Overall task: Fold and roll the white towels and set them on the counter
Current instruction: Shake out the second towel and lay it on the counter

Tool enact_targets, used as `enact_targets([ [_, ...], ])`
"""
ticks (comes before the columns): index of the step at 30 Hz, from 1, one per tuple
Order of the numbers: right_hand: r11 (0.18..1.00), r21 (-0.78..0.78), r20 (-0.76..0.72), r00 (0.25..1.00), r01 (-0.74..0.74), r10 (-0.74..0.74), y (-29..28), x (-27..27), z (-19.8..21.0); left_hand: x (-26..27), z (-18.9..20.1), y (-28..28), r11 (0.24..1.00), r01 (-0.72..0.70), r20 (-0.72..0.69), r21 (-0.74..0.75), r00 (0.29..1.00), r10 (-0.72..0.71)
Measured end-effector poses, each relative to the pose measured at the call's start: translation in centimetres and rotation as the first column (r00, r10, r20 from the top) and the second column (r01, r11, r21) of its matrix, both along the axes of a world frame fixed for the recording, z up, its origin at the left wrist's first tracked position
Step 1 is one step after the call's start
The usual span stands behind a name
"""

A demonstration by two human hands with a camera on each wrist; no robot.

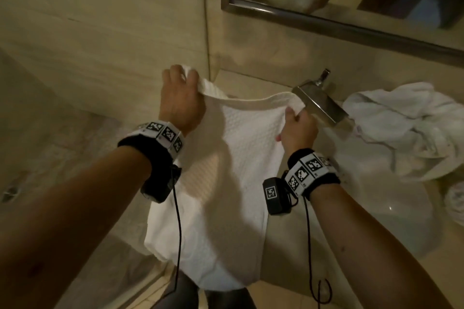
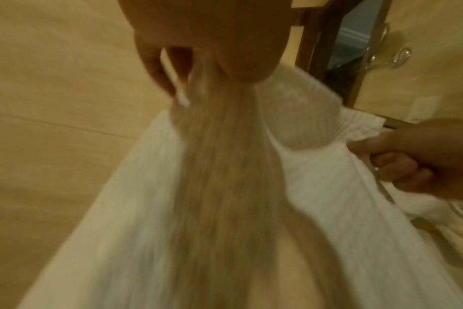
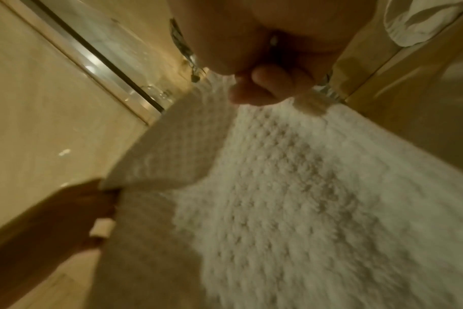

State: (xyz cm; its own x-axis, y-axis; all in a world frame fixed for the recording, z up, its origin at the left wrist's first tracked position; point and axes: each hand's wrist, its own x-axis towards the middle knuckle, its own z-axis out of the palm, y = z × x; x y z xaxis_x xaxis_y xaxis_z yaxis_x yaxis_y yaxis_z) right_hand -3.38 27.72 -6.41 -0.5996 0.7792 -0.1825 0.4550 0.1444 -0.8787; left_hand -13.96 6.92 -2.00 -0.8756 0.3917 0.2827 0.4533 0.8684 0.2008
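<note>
The towel [image 1: 233, 163] hangs in the air in front of the person, held up by its two top corners above the edge of the table [image 1: 301, 291]. It is white with a waffle weave of small raised squares, coarse and nubbly in the right wrist view. Its top edge runs side to side between the hands, sagging a little in the middle, and its long axis drops straight down toward the floor, the bottom bulging into soft folds.

The left hand [image 1: 179, 103] grips the left corner, fingers [image 1: 175, 75] curled over a bunched bit of cloth. The right hand [image 1: 298, 128] pinches the right corner, thumb against curled fingers [image 3: 262, 83], slightly lower than the left.

Just behind the right hand a square, flat metal faucet [image 1: 319, 105] juts out, shiny and angular. To its right a second white towel [image 1: 406, 130] lies crumpled on the table, smoother and heavily creased. A dark-framed mirror [image 1: 326, 20] hangs on the beige tiled wall [image 1: 100, 32] above.
</note>
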Motion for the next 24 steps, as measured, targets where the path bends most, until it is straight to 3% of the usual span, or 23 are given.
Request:
enact_targets([
  [1,1.0,0.007,0.04,0.999,-0.007,0.007,0.2,-0.1,-0.4,-0.3,-0.4,0.4,0.998,-0.006,0.145,-0.06,0.989,0.015],
  [3,1.0,-0.023,0.072,0.997,-0.016,0.018,0.3,0.0,-1.3,-1.2,-1.9,0.8,0.936,0.071,0.519,-0.345,0.846,0.127],
  [4,0.997,-0.07,0.073,0.997,-0.024,0.029,0.2,0.1,-1.7,-1.6,-2.4,1.0,0.893,0.124,0.597,-0.433,0.781,0.181],
  [5,0.991,-0.127,0.067,0.997,-0.032,0.041,0.0,0.3,-2.0,-2.1,-2.6,1.2,0.841,0.166,0.615,-0.516,0.755,0.227],
  [6,0.983,-0.181,0.056,0.998,-0.031,0.041,0.0,0.4,-2.2,-2.6,-2.4,1.6,0.84,0.17,0.609,-0.515,0.762,0.22],
  [9,0.968,-0.249,-0.02,1.0,-0.011,0.006,0.0,0.2,-2.0,-4.3,-0.3,3.2,0.958,-0.057,0.473,-0.282,0.86,0.19],
  [12,0.988,-0.149,-0.106,0.993,0.03,-0.046,0.4,-1.7,-1.4,-5.7,1.4,4.3,0.98,-0.052,0.179,-0.19,0.98,0.087],
  [14,0.995,-0.081,-0.135,0.989,0.051,-0.062,0.7,-3.3,-1.2,-7.0,1.5,4.7,0.976,0.005,0.093,-0.22,0.996,0.016],
  [18,0.995,0.055,0.045,0.995,-0.086,0.084,0.3,-4.9,-2.2,-8.7,-0.8,4.8,0.913,0.043,0.315,-0.406,0.944,0.096],
  [21,0.984,0.085,0.212,0.968,-0.156,0.135,0.0,-5.5,-2.7,-8.9,-3.4,6.0,0.917,0.068,0.459,-0.393,0.879,0.132],
  [24,0.978,0.057,0.294,0.94,-0.198,0.174,0.2,-6.3,-3.4,-10.2,-4.5,7.4,0.935,0.072,0.507,-0.348,0.853,0.123],
])
